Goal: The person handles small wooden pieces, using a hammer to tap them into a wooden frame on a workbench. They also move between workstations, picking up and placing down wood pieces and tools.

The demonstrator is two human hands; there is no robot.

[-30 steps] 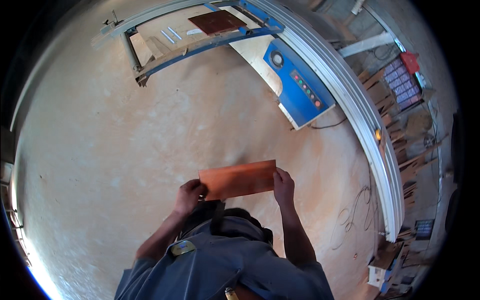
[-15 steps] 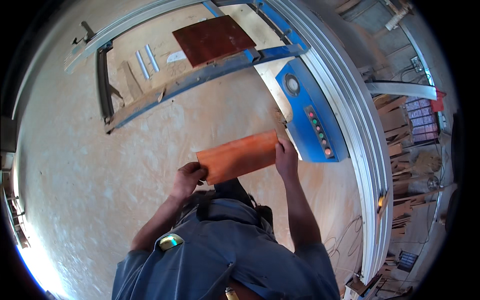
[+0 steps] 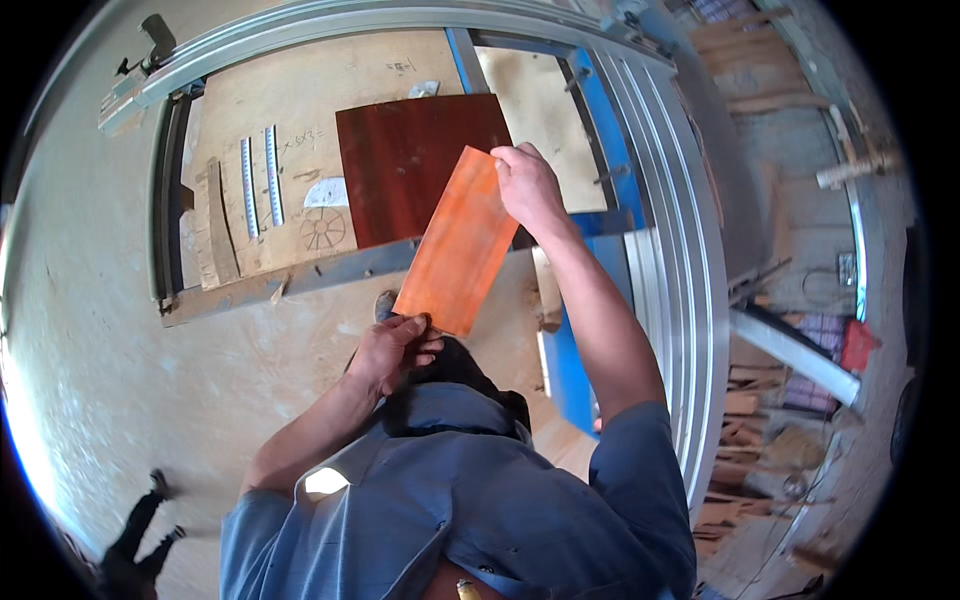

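Note:
Between my two hands is a flat orange-brown wooden board (image 3: 458, 245), tilted so that one end points away from me. My left hand (image 3: 392, 352) grips its near left corner, thumb on top. At the far right corner, my right hand (image 3: 526, 185) pinches the edge, its fingertips partly hidden behind the board. Just beyond lies a larger dark red-brown panel (image 3: 400, 165) on the plywood top (image 3: 290, 80) of a framed machine table. The orange board overlaps part of that panel in the view; whether they touch I cannot tell.
Two metal rulers (image 3: 249, 188) and a wood strip (image 3: 217, 225) lie on the plywood. An aluminium rail (image 3: 690, 300) runs along the right, beside a blue machine housing (image 3: 570, 375). Wood offcuts (image 3: 735, 455) pile up at far right. Another person's legs (image 3: 140, 530) show at lower left.
The orange board has turned from nearly level to steeply slanted. My right hand has moved forward and left with its end. The machine table now appears closer, and another person's legs have come into view.

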